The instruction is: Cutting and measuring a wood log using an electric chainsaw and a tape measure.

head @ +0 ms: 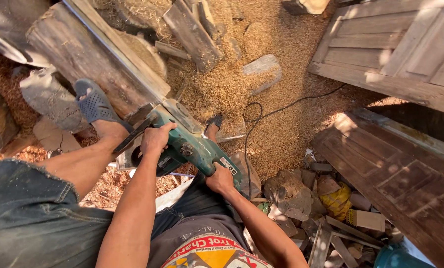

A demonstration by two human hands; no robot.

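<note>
Sawdust-covered ground (276, 124) lay under scattered wood offcuts, with weathered panelled doors (405, 49) at right. Green electric chainsaw (192, 144) sat at frame centre, against the cut end of a thick grey log (90, 57); its long axis ran from lower right up to upper left, nose toward the log. Left hand (155, 139) was wrapped closed around the front handle. Right hand (221, 179) gripped the rear handle. Left foot in a grey perforated clog (95, 104) pressed on the log. Black power cord (261, 114) trailed away.
</note>
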